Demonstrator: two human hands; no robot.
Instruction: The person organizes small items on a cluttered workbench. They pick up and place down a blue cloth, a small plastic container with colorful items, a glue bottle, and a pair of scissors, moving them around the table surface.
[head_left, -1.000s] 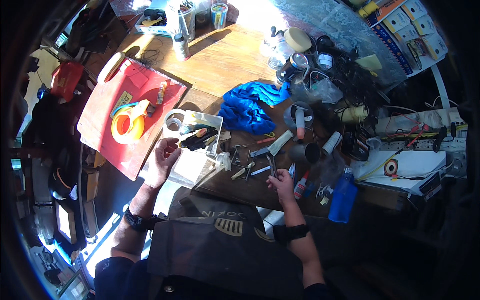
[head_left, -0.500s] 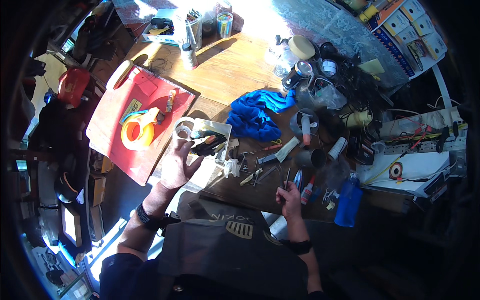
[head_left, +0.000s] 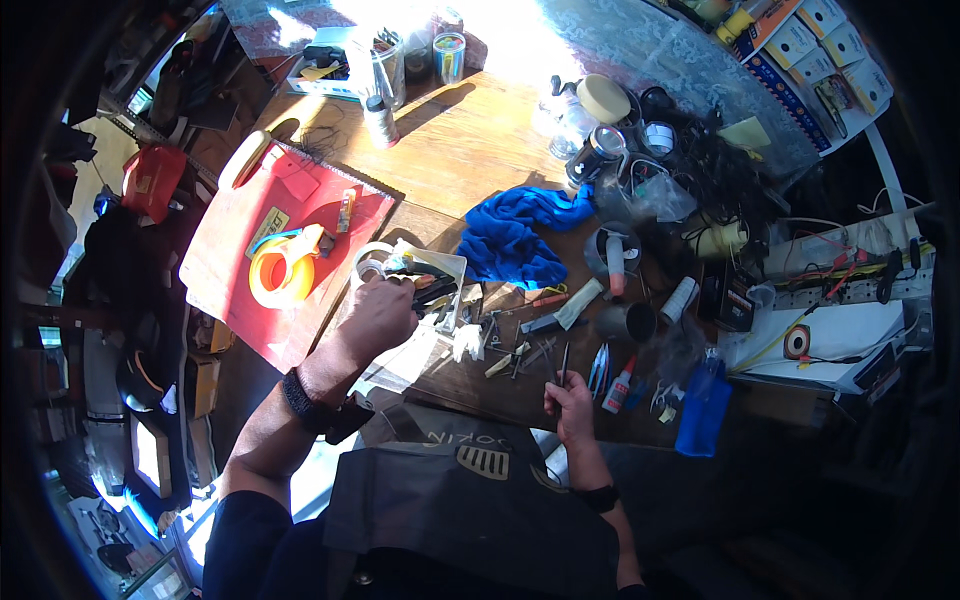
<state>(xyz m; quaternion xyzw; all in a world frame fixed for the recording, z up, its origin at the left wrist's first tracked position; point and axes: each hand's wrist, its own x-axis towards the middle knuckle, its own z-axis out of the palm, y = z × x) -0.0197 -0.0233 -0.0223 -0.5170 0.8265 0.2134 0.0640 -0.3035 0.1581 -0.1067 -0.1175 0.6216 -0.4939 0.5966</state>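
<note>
Fingers of the right hand (head_left: 570, 397) pinch thin dark tweezers (head_left: 563, 362) upright; left hand (head_left: 377, 315) grips a clear plastic container (head_left: 425, 275).

Hard sunlight glares across the far bench top; deep shadows nearer; fisheye rim dark and bent.

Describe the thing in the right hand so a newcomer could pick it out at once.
Start at the blue cloth in the middle of the wooden workbench, then drop toward the near edge, where the right hand sits. It pinches a thin dark tool, like tweezers, pointing away from the person. Unlike the loose tools lying flat beside it, it is lifted in the fingers.
</note>
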